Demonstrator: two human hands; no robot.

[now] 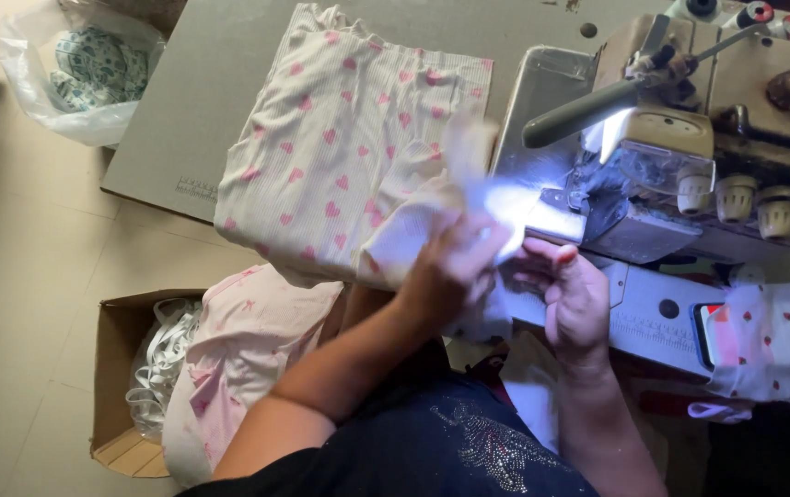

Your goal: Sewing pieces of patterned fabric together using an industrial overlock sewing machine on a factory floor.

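From where I watch, the pale tiled floor (pixel 36 304) fills the left, and the grey flat desk top (pixel 220 83) runs across the upper middle, its near-left corner jutting over the floor. On the desk's right end stands the cream metal sewing machine (pixel 717 138), its lamp glaring white on the work. A stack of white ribbed cloth printed with pink hearts (pixel 340 147) lies mid-desk, hanging over the near edge. On the floor below that edge, an open brown cardboard box (pixel 114 368) holds white elastic tape (pixel 160 359) and pale pink cloth (pixel 238 350); a clear plastic bag of patterned cloth (pixel 82 69) sits at far left. My left hand (pixel 450 267) is curled around a small white heart-print piece (pixel 413 225) at the machine's near-left edge, its long axis running towards the needle. My right hand (pixel 575 294) lies just beside it, fingers bent on the cloth; its exact grip I cannot tell.
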